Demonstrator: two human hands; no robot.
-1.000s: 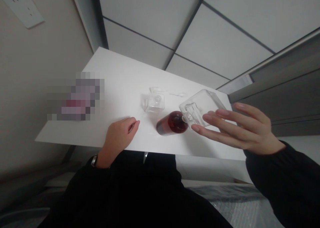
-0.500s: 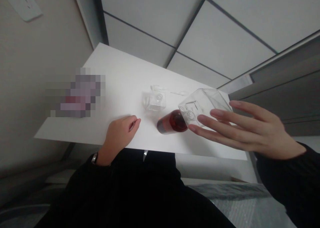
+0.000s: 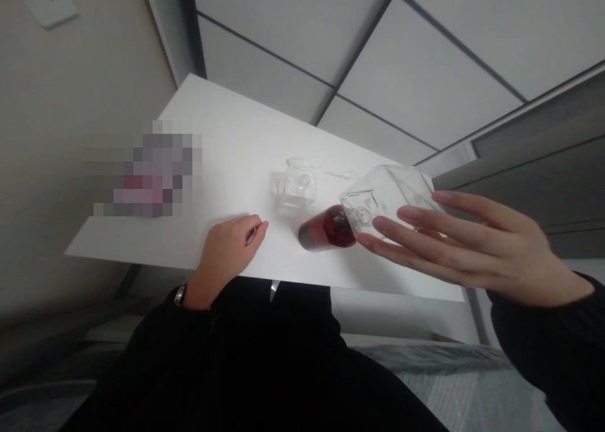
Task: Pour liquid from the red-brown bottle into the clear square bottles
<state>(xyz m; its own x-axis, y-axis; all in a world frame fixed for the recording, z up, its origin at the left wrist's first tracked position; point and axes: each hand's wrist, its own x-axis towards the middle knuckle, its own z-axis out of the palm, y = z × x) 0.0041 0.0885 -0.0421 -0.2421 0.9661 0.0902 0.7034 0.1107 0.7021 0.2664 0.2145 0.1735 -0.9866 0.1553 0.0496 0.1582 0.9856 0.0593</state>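
Head: spread right grip [image 3: 486,249] holds clear container [image 3: 390,189]; left grip [image 3: 230,246] curled closed, contents unclear.

The right hand's [image 3: 505,255] 4 fingers [image 3: 425,239] cover part of the clear container [image 3: 390,189], whose near end in turn hides the top of the red bottle [image 3: 324,230] just past their tips. Within the left hand's [image 3: 227,249] curled fingers, a glint [image 3: 251,234] is too small to identify, while 2 faint transparent pieces [image 3: 297,163] beyond those fingers almost blend into the white tabletop [image 3: 236,154]. Left of the same fingers, coarse pixels mask an object [image 3: 154,173], and behind the right fingers the dark sleeve [image 3: 543,344] is cut off by the picture's edge.
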